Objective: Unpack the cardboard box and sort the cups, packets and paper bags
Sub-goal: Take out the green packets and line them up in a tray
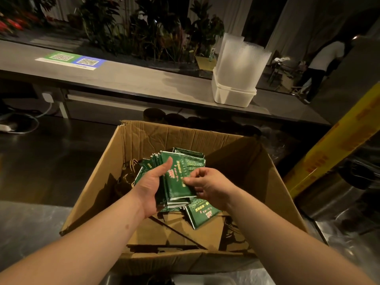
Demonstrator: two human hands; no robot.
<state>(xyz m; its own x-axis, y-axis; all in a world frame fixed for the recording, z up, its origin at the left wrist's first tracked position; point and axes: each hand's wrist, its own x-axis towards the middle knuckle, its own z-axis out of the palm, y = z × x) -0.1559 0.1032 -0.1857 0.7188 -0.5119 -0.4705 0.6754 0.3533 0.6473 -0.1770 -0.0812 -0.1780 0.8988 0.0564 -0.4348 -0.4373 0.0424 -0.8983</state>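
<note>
while left hand (150, 188) grips packets (177, 178) in the cardboard box (156, 138), right hand (209, 186) pinches one.

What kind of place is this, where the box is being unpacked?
Probably a café or drinks shop, staff side: QR code signs on the long counter, translucent plastic stacks in a white tub.

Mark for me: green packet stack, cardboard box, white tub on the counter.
green packet stack (177, 187): head view, face of the top packet.
cardboard box (185, 138): head view, inside of the far wall.
white tub (232, 98): head view, front wall below the rim.
</note>
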